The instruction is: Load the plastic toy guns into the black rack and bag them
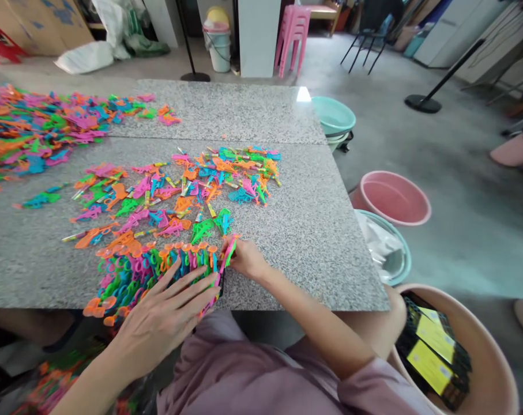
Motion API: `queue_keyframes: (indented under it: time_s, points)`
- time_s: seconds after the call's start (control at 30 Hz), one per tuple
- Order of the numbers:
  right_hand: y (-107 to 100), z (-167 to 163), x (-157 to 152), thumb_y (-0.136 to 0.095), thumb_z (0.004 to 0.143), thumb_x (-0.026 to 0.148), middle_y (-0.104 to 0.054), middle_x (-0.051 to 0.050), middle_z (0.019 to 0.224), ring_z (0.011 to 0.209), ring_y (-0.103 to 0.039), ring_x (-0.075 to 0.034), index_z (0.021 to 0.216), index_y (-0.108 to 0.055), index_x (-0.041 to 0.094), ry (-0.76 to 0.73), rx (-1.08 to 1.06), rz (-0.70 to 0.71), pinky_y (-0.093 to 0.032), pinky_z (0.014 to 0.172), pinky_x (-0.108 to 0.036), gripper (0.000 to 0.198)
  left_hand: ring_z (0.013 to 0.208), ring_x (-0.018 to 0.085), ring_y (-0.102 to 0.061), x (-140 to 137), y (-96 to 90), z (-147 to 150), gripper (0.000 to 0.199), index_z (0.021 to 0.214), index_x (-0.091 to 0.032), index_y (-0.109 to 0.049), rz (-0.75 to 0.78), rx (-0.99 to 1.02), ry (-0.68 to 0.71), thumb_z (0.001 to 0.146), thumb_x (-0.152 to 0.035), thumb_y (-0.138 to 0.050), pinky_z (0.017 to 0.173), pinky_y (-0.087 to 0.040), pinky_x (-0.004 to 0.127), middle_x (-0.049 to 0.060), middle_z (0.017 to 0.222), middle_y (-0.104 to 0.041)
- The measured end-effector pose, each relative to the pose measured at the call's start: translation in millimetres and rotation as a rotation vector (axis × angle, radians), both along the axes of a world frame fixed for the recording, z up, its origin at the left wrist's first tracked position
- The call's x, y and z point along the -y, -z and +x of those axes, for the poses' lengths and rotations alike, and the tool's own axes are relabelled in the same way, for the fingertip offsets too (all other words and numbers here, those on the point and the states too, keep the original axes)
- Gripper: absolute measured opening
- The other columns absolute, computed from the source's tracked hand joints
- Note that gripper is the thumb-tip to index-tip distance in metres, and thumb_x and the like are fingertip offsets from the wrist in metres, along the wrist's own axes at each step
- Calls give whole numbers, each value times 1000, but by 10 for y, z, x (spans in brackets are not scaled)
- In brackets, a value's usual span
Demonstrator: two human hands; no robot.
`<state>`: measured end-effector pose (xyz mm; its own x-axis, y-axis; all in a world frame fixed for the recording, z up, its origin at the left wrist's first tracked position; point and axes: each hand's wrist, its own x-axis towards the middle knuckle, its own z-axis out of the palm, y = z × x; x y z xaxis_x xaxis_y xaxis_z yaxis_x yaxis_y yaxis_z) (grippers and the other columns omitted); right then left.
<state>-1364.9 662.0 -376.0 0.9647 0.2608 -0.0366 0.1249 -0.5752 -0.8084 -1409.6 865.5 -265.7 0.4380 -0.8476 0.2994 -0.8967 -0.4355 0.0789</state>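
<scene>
A row of small plastic toy guns [157, 262] stands packed side by side at the front edge of the table, in orange, green, pink and blue. My left hand [166, 311] lies across the top of this row with its fingers stretched out. At the row's right end my right hand [246, 256] pinches a pink and green toy gun [229, 252], held upright beside the others; its lower part is partly hidden. Just beyond my hands, loose toy guns [175, 222] lie scattered, several with paper-like strips on them.
A large heap of toy pieces [40, 127] covers the left of the granite table [304, 230]. On the floor to the right are a pink basin [417, 216], teal basins [334, 115] and a tub [499, 369] holding black things and yellow cards. Pink stools [293, 34] stand behind.
</scene>
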Motion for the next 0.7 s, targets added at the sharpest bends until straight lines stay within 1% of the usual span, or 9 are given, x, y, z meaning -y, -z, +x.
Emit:
queue_keyframes:
  time_s: [0.1, 0.17, 0.27, 0.33, 0.37, 0.43, 0.5, 0.6, 0.7]
  points:
    - [-29, 36, 0, -64, 81, 10, -68, 0, 76, 71, -64, -15, 91, -62, 19, -73, 79, -98, -43, 65, -22, 14, 124, 16, -62, 6, 13, -26, 35, 118, -23, -70, -35, -12, -10, 106, -22, -37, 129, -12, 39, -3, 129, -70]
    - [-42, 68, 21, -63, 80, 7, -69, -1, 78, 74, -65, -16, 94, -63, 19, -130, 119, -119, -43, 66, -23, 18, 124, 16, -62, 8, 16, -38, 36, 118, -23, -70, -48, -4, -14, 106, -23, -37, 130, -10, 41, -3, 128, -71]
    - [-39, 111, 76, -69, 78, 9, -68, 0, 76, 71, -64, -15, 89, -62, 19, -158, 109, -38, -44, 66, -22, 16, 125, 16, -61, 6, 10, -42, 36, 120, -22, -70, -51, 3, -12, 106, -23, -37, 130, -10, 41, -2, 129, -71]
    - [-33, 117, 110, -73, 78, 13, -68, 1, 78, 71, -64, -14, 86, -61, 19, -167, 102, 27, -44, 66, -21, 15, 125, 16, -61, 1, 4, -41, 34, 121, -21, -69, -43, 3, -11, 106, -23, -39, 130, -10, 40, -2, 130, -70]
    - [-33, 110, 118, -72, 79, 14, -69, 1, 80, 73, -64, -14, 87, -62, 19, -186, 112, 31, -45, 67, -21, 15, 125, 16, -61, -4, 3, -42, 33, 122, -21, -69, -39, 6, -9, 105, -23, -41, 130, -11, 40, -1, 131, -70]
    - [-46, 75, 108, -67, 81, 11, -70, -1, 85, 76, -65, -15, 94, -63, 19, -244, 152, -30, -45, 69, -22, 16, 126, 17, -60, -16, 12, -47, 32, 124, -20, -68, -28, 8, -6, 104, -21, -43, 129, -12, 40, 0, 131, -69]
    - [-69, 32, 63, -61, 83, 9, -70, -2, 83, 74, -64, -17, 105, -63, 19, -279, 175, -149, -44, 68, -24, 24, 128, 17, -59, -30, 41, -51, 31, 125, -19, -67, -27, 9, -6, 103, -19, -45, 129, -15, 40, 1, 131, -69]
    - [-91, 2, -29, -57, 84, 10, -69, -4, 78, 68, -62, -19, 112, -62, 17, -250, 164, -291, -43, 64, -25, 30, 129, 17, -58, -37, 104, -36, 33, 124, -20, -67, -47, -3, -12, 103, -18, -43, 128, -19, 37, 2, 132, -69]
    - [-83, 5, -97, -61, 80, 11, -71, -3, 80, 69, -63, -18, 107, -65, 18, -150, 168, -277, -42, 64, -24, 28, 129, 17, -58, -29, 117, -7, 34, 126, -21, -66, -43, -3, -8, 103, -19, -40, 128, -18, 36, 1, 132, -69]
